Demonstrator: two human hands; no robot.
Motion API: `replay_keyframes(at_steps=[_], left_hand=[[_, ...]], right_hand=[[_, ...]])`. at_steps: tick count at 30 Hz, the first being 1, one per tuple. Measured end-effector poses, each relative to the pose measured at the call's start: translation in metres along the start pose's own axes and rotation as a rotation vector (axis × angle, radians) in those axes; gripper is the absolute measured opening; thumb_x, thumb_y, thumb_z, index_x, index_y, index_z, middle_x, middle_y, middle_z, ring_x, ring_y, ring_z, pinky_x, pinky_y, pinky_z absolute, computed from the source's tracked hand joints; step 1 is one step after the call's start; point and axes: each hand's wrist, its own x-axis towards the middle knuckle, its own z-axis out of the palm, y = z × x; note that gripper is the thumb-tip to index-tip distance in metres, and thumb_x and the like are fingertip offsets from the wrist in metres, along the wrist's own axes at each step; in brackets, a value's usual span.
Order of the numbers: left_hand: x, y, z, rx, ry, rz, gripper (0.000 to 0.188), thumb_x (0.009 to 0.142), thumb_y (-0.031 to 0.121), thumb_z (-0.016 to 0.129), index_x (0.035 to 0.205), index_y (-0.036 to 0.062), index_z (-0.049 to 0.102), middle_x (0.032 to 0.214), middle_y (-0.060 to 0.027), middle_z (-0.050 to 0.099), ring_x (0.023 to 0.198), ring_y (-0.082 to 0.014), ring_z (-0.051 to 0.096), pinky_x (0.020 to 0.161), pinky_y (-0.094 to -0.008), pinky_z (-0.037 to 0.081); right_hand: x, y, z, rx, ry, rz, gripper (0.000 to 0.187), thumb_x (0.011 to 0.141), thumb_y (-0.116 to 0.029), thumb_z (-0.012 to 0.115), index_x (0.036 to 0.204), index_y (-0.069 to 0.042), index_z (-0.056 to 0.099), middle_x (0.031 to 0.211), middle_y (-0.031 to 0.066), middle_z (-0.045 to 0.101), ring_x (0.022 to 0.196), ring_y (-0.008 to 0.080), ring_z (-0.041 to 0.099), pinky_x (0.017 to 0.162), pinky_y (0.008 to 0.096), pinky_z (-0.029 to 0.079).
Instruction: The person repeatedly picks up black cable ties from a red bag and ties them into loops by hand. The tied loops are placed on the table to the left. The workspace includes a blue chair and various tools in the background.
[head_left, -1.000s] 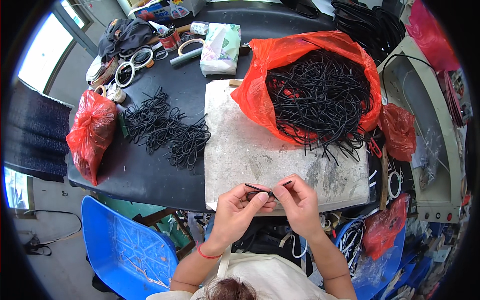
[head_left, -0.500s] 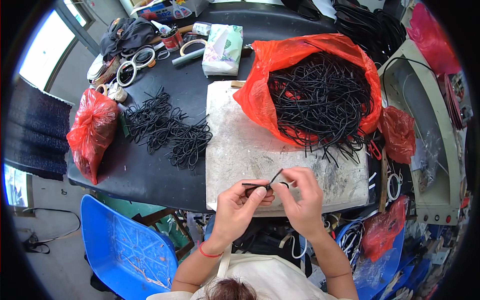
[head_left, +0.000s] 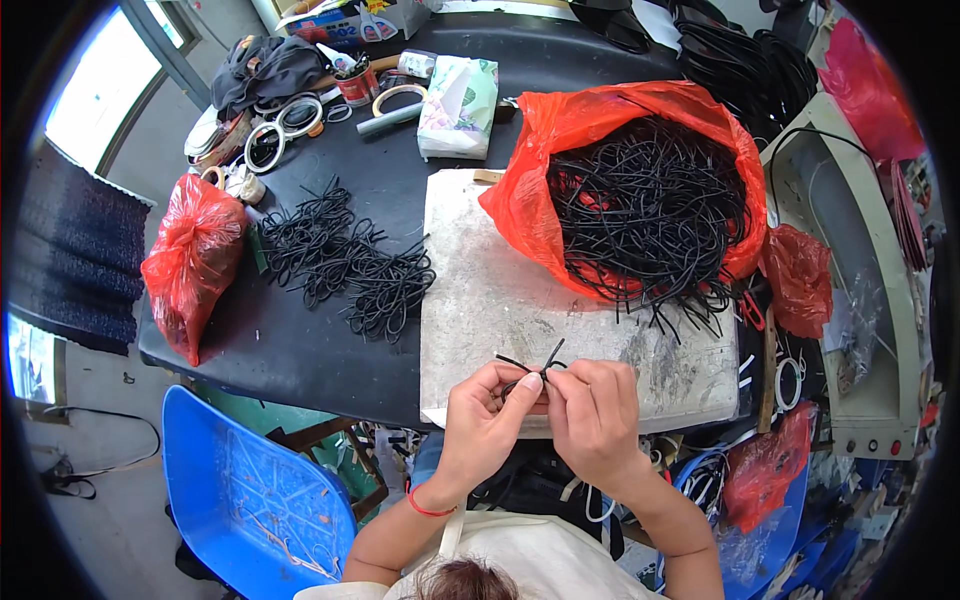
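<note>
Over the pale board (head_left: 480, 290), black cord (head_left: 555, 353) (two ends showing) pinched between left fingers (head_left: 520, 396) and right fingers (head_left: 602, 383).

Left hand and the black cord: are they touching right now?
Touching. The head view shows the left hand pinching the black cord between thumb and fingers, with cord ends sticking out past the grip.
</note>
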Motion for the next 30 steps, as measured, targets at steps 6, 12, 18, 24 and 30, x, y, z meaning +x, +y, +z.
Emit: replay_keyframes(at_steps=[6, 12, 18, 24, 30], left_hand=[[0.001, -0.004, 0.004, 0.122, 0.037, 0.156, 0.016, 0.089, 0.002, 0.051, 0.102, -0.0064, 0.055, 0.094, -0.0117, 0.061, 0.084, -0.0155, 0.061, 0.077, -0.0273, 0.052], [0.000, 0.003, -0.002, 0.021, -0.073, 0.070, 0.025, 0.087, 0.000, 0.054, 0.111, -0.0049, 0.055, 0.097, -0.0102, 0.061, 0.088, -0.0133, 0.060, 0.080, -0.0258, 0.049], [-0.001, 0.008, 0.000, 0.153, -0.048, 0.149, 0.024, 0.085, 0.000, 0.058, 0.108, -0.0062, 0.054, 0.100, -0.0114, 0.060, 0.089, -0.0132, 0.058, 0.079, -0.0258, 0.050], [-0.002, 0.000, -0.005, 0.155, -0.041, 0.190, 0.021, 0.082, -0.001, 0.061, 0.102, -0.0061, 0.055, 0.097, -0.0110, 0.061, 0.089, -0.0116, 0.058, 0.077, -0.0244, 0.050], [-0.004, 0.001, -0.004, 0.333, -0.028, 0.120, 0.019, 0.079, -0.001, 0.065, 0.097, -0.0054, 0.058, 0.090, -0.0098, 0.063, 0.082, -0.0113, 0.060, 0.074, -0.0225, 0.049]], right_hand=[[0.002, 0.005, 0.002, 0.093, -0.022, 0.101, 0.018, 0.072, -0.005, 0.066, 0.087, -0.001, 0.056, 0.083, 0.0091, 0.053, 0.076, 0.0258, 0.052, 0.065, 0.0349, 0.041], [-0.003, 0.017, -0.005, 0.990, -0.323, 0.854, 0.019, 0.088, -0.016, 0.057, 0.097, 0.002, 0.058, 0.089, 0.0073, 0.057, 0.074, 0.0110, 0.056, 0.068, 0.0254, 0.045], [0.011, 0.007, -0.001, 1.072, -0.181, 0.784, 0.012, 0.089, -0.013, 0.056, 0.090, -0.001, 0.057, 0.080, -0.0027, 0.055, 0.073, 0.0027, 0.048, 0.065, 0.0187, 0.039], [0.009, 0.009, -0.005, 1.195, -0.302, 0.954, 0.015, 0.089, -0.014, 0.057, 0.079, -0.004, 0.054, 0.071, -0.0054, 0.052, 0.066, 0.0015, 0.044, 0.060, 0.0183, 0.037], [0.001, 0.009, 0.004, 1.131, -0.223, 0.927, 0.023, 0.089, -0.019, 0.056, 0.073, -0.003, 0.052, 0.064, -0.0067, 0.047, 0.057, 0.0005, 0.037, 0.050, 0.0177, 0.030]])
